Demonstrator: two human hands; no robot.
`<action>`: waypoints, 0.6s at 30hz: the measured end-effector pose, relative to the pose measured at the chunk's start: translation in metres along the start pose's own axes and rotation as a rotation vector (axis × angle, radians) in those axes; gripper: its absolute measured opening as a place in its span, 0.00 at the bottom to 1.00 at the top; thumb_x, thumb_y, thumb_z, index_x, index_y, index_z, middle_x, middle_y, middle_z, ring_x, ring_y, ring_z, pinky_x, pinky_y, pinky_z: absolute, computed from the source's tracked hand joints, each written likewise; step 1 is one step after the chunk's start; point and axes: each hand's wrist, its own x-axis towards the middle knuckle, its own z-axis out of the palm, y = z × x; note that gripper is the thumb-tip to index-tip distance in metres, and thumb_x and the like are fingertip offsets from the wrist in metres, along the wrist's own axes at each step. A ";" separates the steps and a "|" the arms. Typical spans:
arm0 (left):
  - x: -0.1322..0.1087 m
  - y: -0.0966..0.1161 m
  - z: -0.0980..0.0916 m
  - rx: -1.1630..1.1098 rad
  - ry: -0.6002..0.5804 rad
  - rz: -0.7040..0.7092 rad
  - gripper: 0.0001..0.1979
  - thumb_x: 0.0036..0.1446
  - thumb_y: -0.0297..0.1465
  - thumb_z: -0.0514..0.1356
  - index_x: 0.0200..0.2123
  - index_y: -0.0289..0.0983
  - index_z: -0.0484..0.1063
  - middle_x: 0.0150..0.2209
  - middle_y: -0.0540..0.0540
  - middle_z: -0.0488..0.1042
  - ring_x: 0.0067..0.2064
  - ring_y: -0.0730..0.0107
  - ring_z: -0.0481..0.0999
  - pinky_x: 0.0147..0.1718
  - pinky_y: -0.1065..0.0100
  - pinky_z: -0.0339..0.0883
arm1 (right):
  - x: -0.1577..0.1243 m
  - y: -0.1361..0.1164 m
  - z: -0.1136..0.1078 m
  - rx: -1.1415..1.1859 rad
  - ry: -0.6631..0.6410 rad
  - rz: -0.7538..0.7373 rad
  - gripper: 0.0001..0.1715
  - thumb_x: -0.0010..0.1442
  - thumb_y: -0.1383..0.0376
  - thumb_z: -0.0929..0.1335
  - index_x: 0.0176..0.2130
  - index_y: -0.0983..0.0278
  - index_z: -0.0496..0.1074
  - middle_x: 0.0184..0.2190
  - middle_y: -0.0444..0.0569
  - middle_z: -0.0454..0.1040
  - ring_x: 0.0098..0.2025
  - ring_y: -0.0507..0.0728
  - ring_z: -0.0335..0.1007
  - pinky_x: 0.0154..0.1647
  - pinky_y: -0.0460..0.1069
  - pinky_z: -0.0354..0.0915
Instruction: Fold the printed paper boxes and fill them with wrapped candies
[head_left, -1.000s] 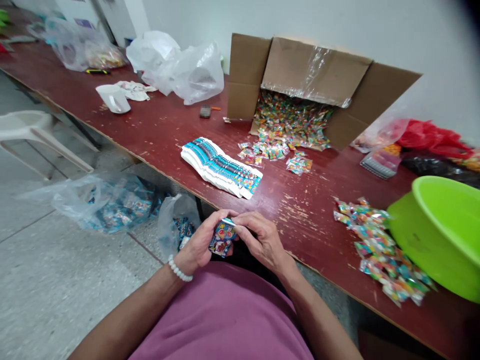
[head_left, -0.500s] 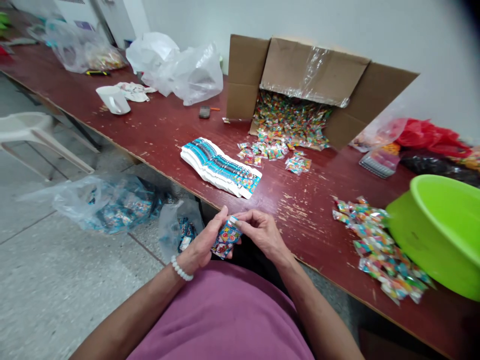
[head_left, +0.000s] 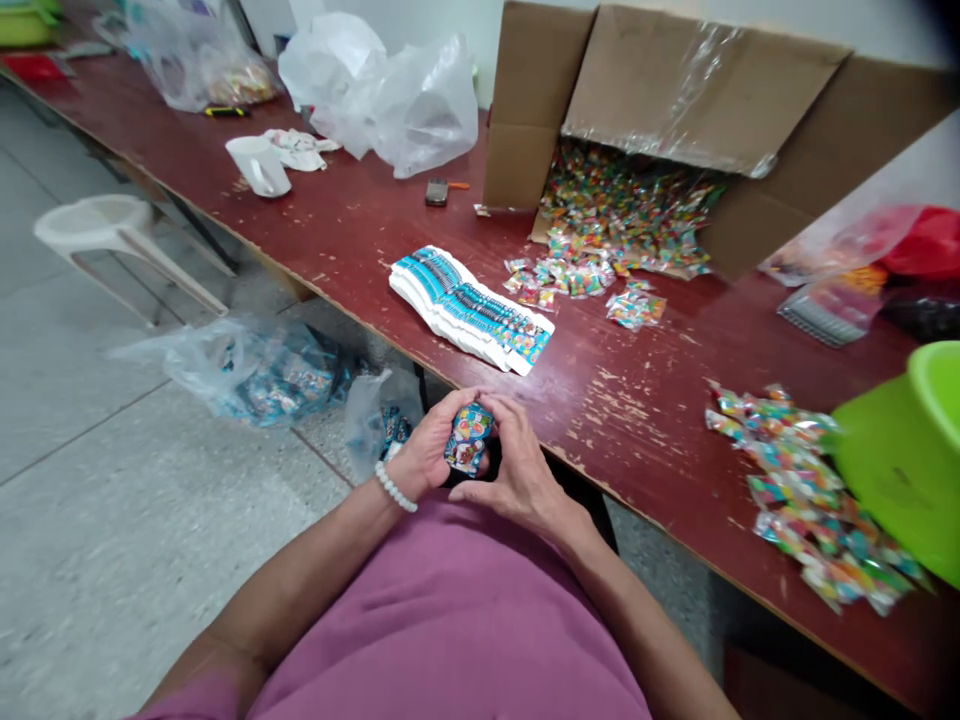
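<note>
Packet [head_left: 469,440], small, printed blue: held in our left hand [head_left: 427,447], partly closed round it, just outside the tabletop's [head_left: 607,410] near edge. Our right hand [head_left: 520,470]: half open, curved beside it, contact unclear. Flat cartons [head_left: 472,315], fanned: near that edge.

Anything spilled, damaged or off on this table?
Wrapped sweets lie loose at the mouth of the cardboard box, which seems to be on its side, flaps open; possibly deliberate. The tabletop is scuffed in pale patches. The printed packet in the left hand shows no obvious damage.
</note>
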 end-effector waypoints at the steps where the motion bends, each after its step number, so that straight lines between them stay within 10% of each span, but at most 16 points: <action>1: 0.002 -0.001 -0.002 -0.006 0.010 -0.015 0.09 0.62 0.33 0.58 0.38 0.35 0.76 0.25 0.48 0.76 0.21 0.68 0.75 0.15 0.70 0.69 | 0.001 0.000 0.001 -0.074 -0.013 -0.012 0.60 0.44 0.52 0.79 0.67 0.60 0.54 0.66 0.61 0.57 0.64 0.71 0.57 0.60 0.66 0.62; 11: 0.005 -0.023 -0.027 0.085 -0.071 0.129 0.16 0.56 0.40 0.64 0.41 0.35 0.75 0.31 0.47 0.77 0.28 0.69 0.77 0.25 0.71 0.70 | 0.008 0.005 0.013 -0.251 -0.006 -0.036 0.41 0.46 0.63 0.74 0.58 0.63 0.64 0.55 0.61 0.67 0.56 0.70 0.65 0.54 0.64 0.65; 18: 0.007 0.005 -0.102 0.746 0.410 0.494 0.25 0.56 0.39 0.60 0.55 0.36 0.68 0.39 0.43 0.76 0.37 0.64 0.77 0.37 0.64 0.72 | 0.006 0.022 -0.005 0.013 -0.040 0.050 0.61 0.52 0.50 0.76 0.70 0.58 0.42 0.65 0.63 0.55 0.53 0.66 0.69 0.51 0.63 0.69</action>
